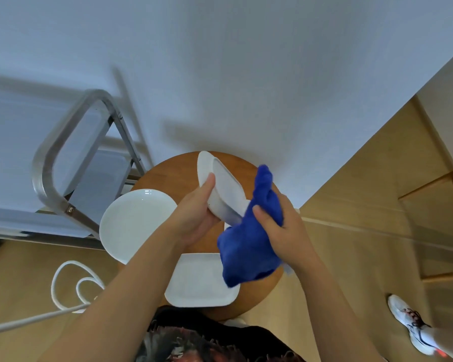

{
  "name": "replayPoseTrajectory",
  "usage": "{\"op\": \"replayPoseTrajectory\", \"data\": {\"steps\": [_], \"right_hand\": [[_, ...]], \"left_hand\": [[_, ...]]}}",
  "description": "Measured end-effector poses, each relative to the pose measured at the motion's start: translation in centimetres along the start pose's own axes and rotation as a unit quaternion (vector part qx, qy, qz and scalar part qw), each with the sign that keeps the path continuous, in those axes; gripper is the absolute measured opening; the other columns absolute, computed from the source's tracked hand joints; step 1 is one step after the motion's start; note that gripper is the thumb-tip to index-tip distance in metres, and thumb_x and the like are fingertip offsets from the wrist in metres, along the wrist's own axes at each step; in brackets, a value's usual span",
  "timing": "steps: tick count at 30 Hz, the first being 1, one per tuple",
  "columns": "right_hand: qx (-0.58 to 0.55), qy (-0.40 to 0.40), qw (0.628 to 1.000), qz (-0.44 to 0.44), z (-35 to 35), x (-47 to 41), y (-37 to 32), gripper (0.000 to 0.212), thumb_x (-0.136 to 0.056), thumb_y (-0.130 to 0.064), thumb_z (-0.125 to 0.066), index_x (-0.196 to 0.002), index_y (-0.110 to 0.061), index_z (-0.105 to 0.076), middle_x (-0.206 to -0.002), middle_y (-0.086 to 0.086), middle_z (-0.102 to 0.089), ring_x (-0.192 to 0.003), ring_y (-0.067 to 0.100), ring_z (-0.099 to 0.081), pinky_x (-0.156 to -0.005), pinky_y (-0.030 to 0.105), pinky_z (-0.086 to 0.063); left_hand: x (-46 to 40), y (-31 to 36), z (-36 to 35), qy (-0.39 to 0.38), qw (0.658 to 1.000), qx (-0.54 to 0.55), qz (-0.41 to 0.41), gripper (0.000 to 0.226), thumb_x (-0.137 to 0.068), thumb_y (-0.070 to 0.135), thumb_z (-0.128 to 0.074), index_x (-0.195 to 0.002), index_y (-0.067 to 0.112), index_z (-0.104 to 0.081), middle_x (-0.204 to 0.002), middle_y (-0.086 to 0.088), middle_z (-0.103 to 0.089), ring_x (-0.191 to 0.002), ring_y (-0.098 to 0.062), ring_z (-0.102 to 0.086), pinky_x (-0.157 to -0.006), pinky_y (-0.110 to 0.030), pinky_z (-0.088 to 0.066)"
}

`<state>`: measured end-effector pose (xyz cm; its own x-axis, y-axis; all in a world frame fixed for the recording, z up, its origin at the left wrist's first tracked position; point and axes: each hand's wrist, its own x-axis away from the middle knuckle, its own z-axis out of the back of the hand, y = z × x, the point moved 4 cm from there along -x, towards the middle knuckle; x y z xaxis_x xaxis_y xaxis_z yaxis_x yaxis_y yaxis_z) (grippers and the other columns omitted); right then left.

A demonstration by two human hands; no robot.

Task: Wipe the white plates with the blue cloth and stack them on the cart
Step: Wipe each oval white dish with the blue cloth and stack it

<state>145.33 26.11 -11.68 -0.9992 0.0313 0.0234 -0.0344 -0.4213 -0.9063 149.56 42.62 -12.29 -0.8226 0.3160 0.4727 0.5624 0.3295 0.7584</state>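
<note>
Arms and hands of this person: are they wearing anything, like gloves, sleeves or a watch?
No. The left hand and right hand are bare, without gloves, rings or a watch. Both forearms are bare, with no sleeves in view.

I can read no text, label, brand or number anywhere in my view. The dark shirt (209, 340) below my hands carries a printed pattern, but I make out no letters in it.

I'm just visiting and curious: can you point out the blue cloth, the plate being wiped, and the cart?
blue cloth (249, 246): head view, middle of its hanging fold.
held plate (226, 189): head view, its tilted underside.
cart (50, 152): head view, its metal handle.
</note>
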Motion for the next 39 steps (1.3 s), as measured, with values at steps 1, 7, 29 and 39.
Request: {"op": "replayPoseTrajectory", "data": {"steps": [1, 7, 29, 39], "right_hand": [[0.030, -0.020, 0.999, 0.028, -0.7, -0.2, -1.3, 0.044, -0.084, -0.052, -0.049, -0.127, -0.038, -0.047, -0.129, -0.018, -0.052, -0.117, -0.002, -0.049, -0.094, 0.015, -0.041], [0.198, -0.101, 0.967, 0.123, -4.2, 0.4, -4.4, 0.059, -0.093, -0.035, -0.051, -0.148, -0.030, -0.028, -0.152, -0.004, -0.030, -0.125, 0.014, -0.042, -0.093, 0.020, -0.036], [-0.017, 0.053, 0.998, -0.018, 1.3, 0.1, 0.8, 0.020, -0.084, -0.043, -0.053, -0.086, -0.025, -0.061, -0.083, 0.002, -0.064, -0.080, 0.014, -0.060, -0.061, 0.015, -0.047], [0.016, -0.009, 0.999, -0.031, -2.4, -0.4, -1.5, 0.060, -0.059, -0.071, -0.063, -0.108, -0.038, -0.052, -0.090, -0.023, -0.063, -0.088, -0.007, -0.059, -0.068, 0.009, -0.046]], "left_hand": [[0.0, -0.2, -0.4, -0.015, 1.000, 0.018, 0.013, 0.048, -0.096, 0.045, -0.036, -0.134, 0.017, -0.044, -0.123, -0.011, -0.061, -0.112, -0.024, -0.061, -0.084, -0.035, -0.056], [0.0, -0.7, -1.3, -0.047, 0.995, 0.083, 0.036, 0.063, -0.087, 0.065, -0.037, -0.092, 0.018, -0.078, -0.101, -0.008, -0.073, -0.094, -0.020, -0.070, -0.075, -0.030, -0.057], [-0.1, -0.8, 0.0, 0.019, 0.996, -0.065, 0.050, 0.057, -0.096, 0.050, -0.036, -0.144, 0.021, -0.031, -0.127, -0.012, -0.056, -0.112, -0.029, -0.058, -0.088, -0.043, -0.053], [1.1, -0.9, -3.8, -0.222, 0.970, 0.013, 0.101, 0.093, -0.070, 0.084, -0.021, -0.125, 0.021, -0.062, -0.136, -0.013, -0.055, -0.127, -0.026, -0.051, -0.103, -0.034, -0.045]]}}
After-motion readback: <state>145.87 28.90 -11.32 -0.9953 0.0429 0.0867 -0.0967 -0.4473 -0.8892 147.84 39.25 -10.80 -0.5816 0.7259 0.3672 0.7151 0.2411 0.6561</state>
